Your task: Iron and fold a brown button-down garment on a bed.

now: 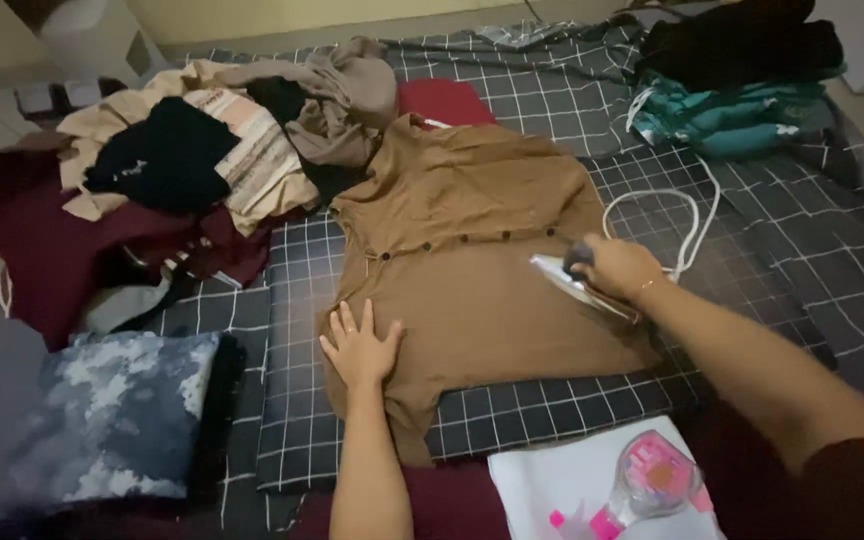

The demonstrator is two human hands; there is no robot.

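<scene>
A brown buttoned shirt lies spread flat on a dark checked pad. My left hand rests flat on the shirt's near left edge, fingers spread. My right hand grips the handle of a clothes iron, whose silver soleplate sits on the shirt's right side below the row of dark buttons. The iron's white cord loops away to the right behind it.
A heap of mixed clothes lies at the far left. Folded dark and teal garments are stacked at the far right. A blue patterned cushion sits near left. A pink clear spray bottle lies on white cloth in front.
</scene>
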